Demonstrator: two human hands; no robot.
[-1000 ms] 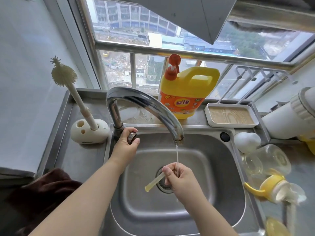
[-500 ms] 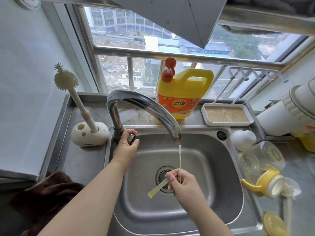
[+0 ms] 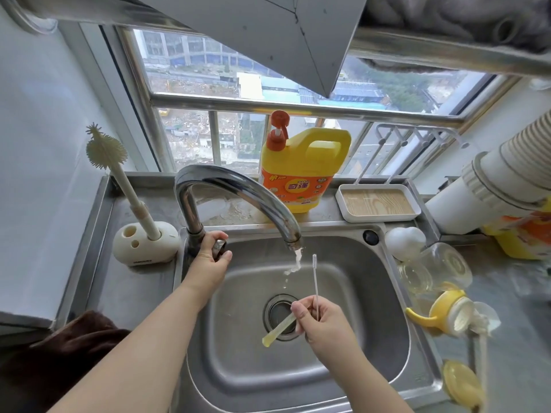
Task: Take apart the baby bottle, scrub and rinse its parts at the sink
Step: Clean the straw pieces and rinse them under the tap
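Reaching forward toward eleven o'clock, my left hand (image 3: 208, 260) curls round the tap handle (image 3: 220, 245) at the base of the faucet (image 3: 238, 192), thumb on the near side and fingers wrapped over the top, the forearm running back on a diagonal toward seven o'clock. My right hand (image 3: 323, 321) hangs over the sink (image 3: 343, 368) just beside the drain (image 3: 280, 315), wrist bent and knuckles up, pinching two things at once: a pale yellow straw (image 3: 277, 329) that slants down toward eight o'clock across the drain, and a thin straw brush (image 3: 315, 281) that stands nearly upright toward twelve o'clock, its bristled tip just right of the spout. A short broken trickle of water (image 3: 296, 259) falls from the spout, close to the brush tip; I cannot tell whether it touches it. Out at three o'clock on the counter lie the clear bottle body (image 3: 444, 268), on its side, a white nipple-shaped piece (image 3: 405, 241) behind it, and the yellow-handled collar (image 3: 441, 312) nearer me. A yellow detergent jug (image 3: 304, 171) stands at twelve o'clock behind the faucet, and a bottle brush (image 3: 119, 174) leans in its white holder (image 3: 144, 244) at ten o'clock.
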